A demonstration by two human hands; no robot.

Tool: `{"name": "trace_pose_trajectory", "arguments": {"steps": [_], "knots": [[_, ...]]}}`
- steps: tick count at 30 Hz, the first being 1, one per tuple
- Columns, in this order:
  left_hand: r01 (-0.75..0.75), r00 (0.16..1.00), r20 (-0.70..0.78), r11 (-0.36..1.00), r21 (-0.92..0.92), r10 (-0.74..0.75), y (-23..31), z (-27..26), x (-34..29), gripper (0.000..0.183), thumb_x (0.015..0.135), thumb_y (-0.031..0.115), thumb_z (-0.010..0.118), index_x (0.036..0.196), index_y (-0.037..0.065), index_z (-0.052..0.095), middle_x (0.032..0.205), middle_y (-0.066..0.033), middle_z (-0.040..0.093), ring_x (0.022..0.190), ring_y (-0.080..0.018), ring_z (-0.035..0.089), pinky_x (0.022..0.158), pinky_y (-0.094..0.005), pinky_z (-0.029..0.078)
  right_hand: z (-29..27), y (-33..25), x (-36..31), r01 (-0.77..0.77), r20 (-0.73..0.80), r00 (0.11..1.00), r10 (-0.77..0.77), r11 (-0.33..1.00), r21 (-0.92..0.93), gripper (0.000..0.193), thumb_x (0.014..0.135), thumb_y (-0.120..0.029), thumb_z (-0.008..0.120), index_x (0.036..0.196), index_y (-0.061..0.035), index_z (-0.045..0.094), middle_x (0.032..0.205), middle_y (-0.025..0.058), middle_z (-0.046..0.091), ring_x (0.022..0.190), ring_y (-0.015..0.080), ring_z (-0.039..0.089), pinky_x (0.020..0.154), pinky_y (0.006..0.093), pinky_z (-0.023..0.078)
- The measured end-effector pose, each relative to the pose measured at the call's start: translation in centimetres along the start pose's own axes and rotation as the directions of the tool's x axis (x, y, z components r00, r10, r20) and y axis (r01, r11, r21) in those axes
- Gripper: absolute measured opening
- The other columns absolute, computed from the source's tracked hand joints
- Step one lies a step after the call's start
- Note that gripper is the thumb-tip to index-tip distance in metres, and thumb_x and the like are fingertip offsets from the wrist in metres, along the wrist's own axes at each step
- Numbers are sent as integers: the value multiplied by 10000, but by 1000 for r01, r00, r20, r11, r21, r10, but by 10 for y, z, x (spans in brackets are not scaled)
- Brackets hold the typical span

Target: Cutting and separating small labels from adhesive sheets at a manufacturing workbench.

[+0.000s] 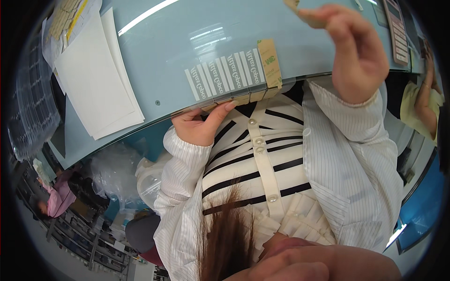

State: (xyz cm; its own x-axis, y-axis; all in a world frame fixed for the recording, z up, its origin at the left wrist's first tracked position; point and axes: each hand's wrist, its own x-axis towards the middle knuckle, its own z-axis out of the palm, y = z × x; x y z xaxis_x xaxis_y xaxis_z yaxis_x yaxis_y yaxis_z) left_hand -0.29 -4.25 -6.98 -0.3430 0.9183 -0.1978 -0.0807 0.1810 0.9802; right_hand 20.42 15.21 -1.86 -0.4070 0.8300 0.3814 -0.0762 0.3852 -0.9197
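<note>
A row of clear strips with white bars and lettering (225, 75) lies at the near edge of the blue-grey table. At its right end, a tan paper backing strip (269, 63) stands out over the table edge. More tan pieces (241, 99) run along the row's near ends. My left hand (201, 126) grips this near side, thumb on top and fingers curled by the table edge. Raised over the table to the right, my right hand (358, 56) has its fingers pinched on a piece of tan backing paper (293, 4), partly cut off by the picture's upper rim.
White paper sheets (96, 79) lie at the left, near stacked clear plastic trays (33, 98). A pink calculator (396, 33) lies at the far right. Clear plastic bags (117, 168) hang below the table's left side. Other people (63, 194) are at both sides.
</note>
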Motion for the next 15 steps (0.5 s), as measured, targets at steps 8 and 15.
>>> {"name": "trace_pose_trajectory", "arguments": {"steps": [8, 15], "knots": [[26, 1000, 5, 1000, 7, -26, 1, -1, 0, 233, 784, -16, 786, 1010, -13, 731, 950, -75, 732, 854, -149, 672, 808, -302, 543, 4, -7, -15, 677, 740, 602, -302, 684, -271, 270, 755, -38, 746, 995, 41, 648, 1099, 194, 683, 1094, 344, 656, 908, 441, 545], [42, 999, -18, 999, -13, -43, 4, 1, -1, 232, 793, -28, 774, 1019, -19, 726, 947, -78, 730, 849, -149, 672, 803, -298, 544, 11, -13, -12, 718, 752, 583, -308, 628, -300, 245, 698, -24, 740, 921, 31, 655, 1057, 173, 694, 1038, 333, 679, 872, 414, 560]]}}
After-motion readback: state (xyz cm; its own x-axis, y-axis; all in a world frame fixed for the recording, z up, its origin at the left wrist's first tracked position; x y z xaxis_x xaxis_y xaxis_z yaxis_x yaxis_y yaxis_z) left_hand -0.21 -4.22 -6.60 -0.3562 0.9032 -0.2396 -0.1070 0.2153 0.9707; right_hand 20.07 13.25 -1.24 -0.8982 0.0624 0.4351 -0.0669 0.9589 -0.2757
